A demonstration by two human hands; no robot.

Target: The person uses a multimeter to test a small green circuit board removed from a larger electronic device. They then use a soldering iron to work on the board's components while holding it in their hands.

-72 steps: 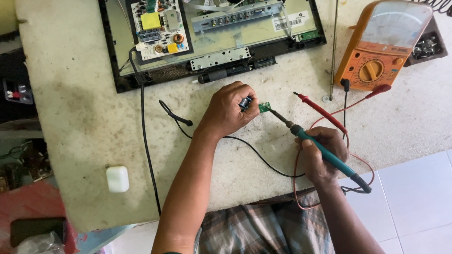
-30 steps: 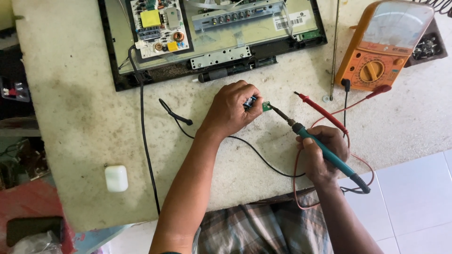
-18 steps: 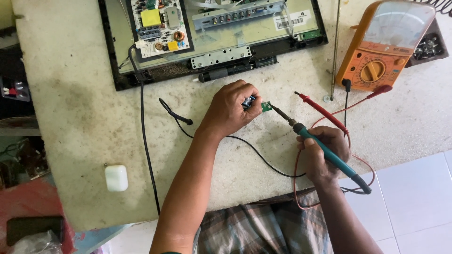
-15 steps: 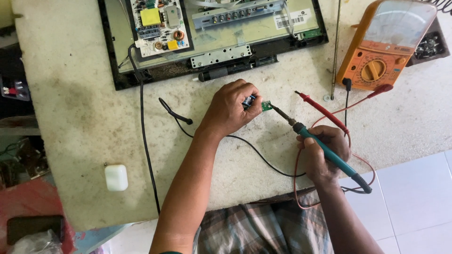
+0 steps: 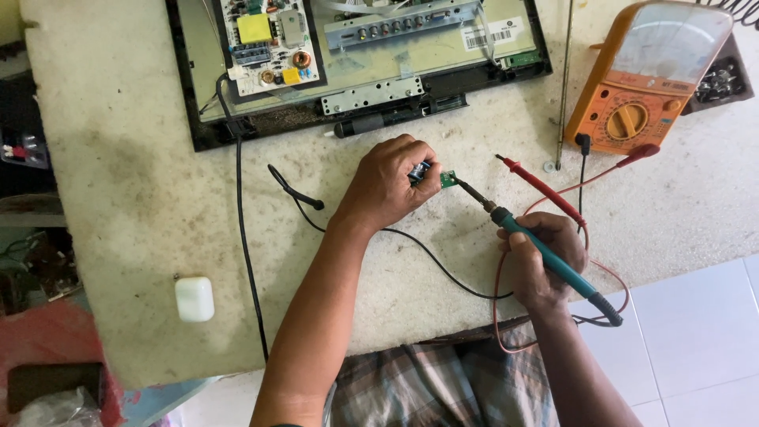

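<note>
My left hand (image 5: 389, 186) rests on the worktable and pinches a small green circuit board (image 5: 447, 179) with a dark blue component beside my fingers. My right hand (image 5: 536, 261) grips a teal-handled soldering iron (image 5: 545, 255), its metal tip touching the edge of the small board. A red probe (image 5: 538, 187) lies on the table just above my right hand, and its red lead loops around my wrist.
An opened black flat-panel chassis (image 5: 198, 119) with circuit boards lies at the table's far side. An orange analogue multimeter (image 5: 644, 79) stands at the far right. A thin metal rod (image 5: 564, 87), a black cable (image 5: 241, 237) and a small white case (image 5: 194, 298) are on the table.
Hardly anything differs. Both hands hold the same pose, and the iron's tip stays at the small green board.
</note>
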